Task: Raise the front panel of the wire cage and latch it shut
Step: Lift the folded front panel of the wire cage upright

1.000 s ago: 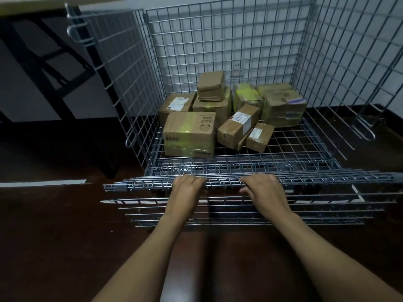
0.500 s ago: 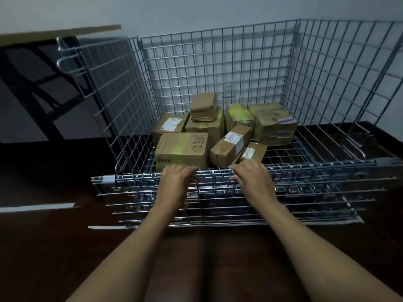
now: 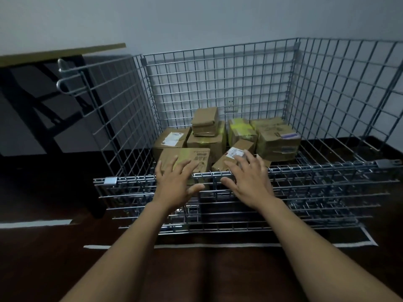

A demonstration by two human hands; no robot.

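Observation:
The wire cage [image 3: 218,83] stands on the dark floor with its back and side walls upright. Its front panel [image 3: 316,188] is tilted up towards me, with the top rail at about the height of the boxes. My left hand [image 3: 174,182] and my right hand [image 3: 248,182] lie side by side on the middle of that rail. Their fingers are spread and stretched over it, and the thumbs sit below it. A metal latch piece [image 3: 110,181] sits at the rail's left end and another latch piece [image 3: 388,163] at its right end. Neither touches a side wall.
Several cardboard boxes [image 3: 185,160] are piled inside the cage towards the back. The left side wall [image 3: 122,110] leans outward, and wire loops [image 3: 62,66] stick out at its top front corner. A table [image 3: 61,52] with black legs stands at the left. White tape [image 3: 35,223] marks the floor.
The front panel has swung up from nearly flat to a steeper tilt. Both hands rose with it, and their fingers went from curled on the rail to spread out.

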